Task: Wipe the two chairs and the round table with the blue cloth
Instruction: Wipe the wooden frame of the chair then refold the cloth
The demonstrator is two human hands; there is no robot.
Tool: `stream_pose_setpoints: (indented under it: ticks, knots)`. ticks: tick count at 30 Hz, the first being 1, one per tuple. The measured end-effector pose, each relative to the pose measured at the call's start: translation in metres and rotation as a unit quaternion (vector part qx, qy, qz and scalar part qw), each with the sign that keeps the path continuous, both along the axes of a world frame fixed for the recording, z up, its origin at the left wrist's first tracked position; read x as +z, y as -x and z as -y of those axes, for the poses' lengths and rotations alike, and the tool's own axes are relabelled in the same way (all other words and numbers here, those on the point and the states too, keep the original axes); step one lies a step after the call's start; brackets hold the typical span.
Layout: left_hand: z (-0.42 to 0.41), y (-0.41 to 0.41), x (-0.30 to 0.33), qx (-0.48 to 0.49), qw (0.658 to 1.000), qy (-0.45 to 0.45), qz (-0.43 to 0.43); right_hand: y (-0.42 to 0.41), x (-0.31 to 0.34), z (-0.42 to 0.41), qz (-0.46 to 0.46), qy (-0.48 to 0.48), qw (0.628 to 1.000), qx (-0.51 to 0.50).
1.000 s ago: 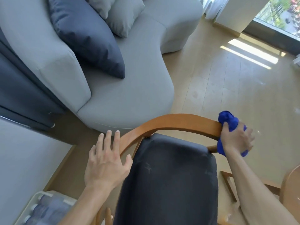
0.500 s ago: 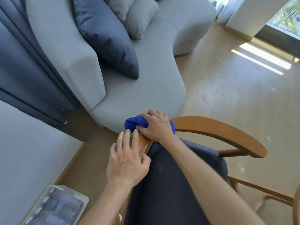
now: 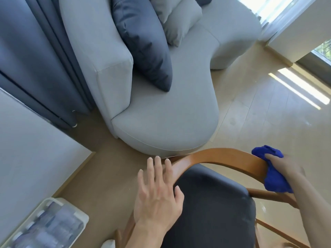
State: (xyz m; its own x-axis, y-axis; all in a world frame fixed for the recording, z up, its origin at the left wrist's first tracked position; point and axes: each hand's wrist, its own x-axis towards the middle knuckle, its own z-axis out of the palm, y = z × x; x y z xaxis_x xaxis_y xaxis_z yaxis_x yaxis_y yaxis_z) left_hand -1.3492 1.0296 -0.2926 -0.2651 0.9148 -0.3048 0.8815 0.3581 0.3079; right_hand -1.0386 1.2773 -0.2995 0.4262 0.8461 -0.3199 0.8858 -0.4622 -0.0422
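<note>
A wooden chair with a curved backrest rail (image 3: 220, 157) and a dark padded seat (image 3: 211, 210) stands right below me. My right hand (image 3: 284, 166) grips the bunched blue cloth (image 3: 273, 178) and presses it around the right end of the rail. My left hand (image 3: 157, 194) lies flat, fingers spread, on the left end of the rail and the edge of the seat. Only this one chair shows; the round table is out of view.
A grey curved sofa (image 3: 170, 122) with a dark blue cushion (image 3: 143, 42) and a grey cushion sits just beyond the chair. Dark curtains (image 3: 35, 68) hang at the left. A white tray of plastic bottles (image 3: 48, 228) lies on the wooden floor at bottom left.
My right hand has swept the blue cloth along the rail from its left end, beside my left hand, back to its right end. My left hand has stayed on the chair.
</note>
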Motion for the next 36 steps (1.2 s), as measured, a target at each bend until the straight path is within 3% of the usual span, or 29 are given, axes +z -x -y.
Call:
stream_pose_setpoints:
  ticks: [3,11,17,21,25,29,31,36]
  knots:
    - [0.000,0.000,-0.002,0.002,1.000,-0.005,-0.005,0.021,-0.006,0.001,0.035,-0.012,0.998,0.049]
    - [0.000,-0.003,-0.005,0.002,1.000,0.004,-0.015,0.136,-0.014,0.007,0.008,0.027,0.971,0.239]
    - [0.002,-0.003,-0.008,-0.001,1.000,-0.009,-0.023,0.235,-0.025,0.044,0.036,0.171,0.880,0.441]
    - [0.003,-0.003,-0.008,0.005,0.999,-0.032,-0.019,0.268,-0.027,0.067,0.017,0.245,0.822,0.514]
    - [0.005,-0.001,-0.008,0.016,0.999,-0.048,0.004,0.254,-0.016,0.050,-0.040,0.273,0.843,0.461]
    - [0.007,-0.001,-0.011,0.020,0.995,-0.082,0.044,0.222,-0.013,0.010,0.067,0.253,0.893,0.367]
    - [0.007,-0.002,-0.013,0.021,0.994,-0.097,0.049,0.212,-0.013,0.006,0.077,0.234,0.915,0.319]
    - [0.010,-0.002,-0.011,0.008,0.987,-0.147,0.063,0.258,-0.023,0.044,0.094,0.265,0.867,0.411]
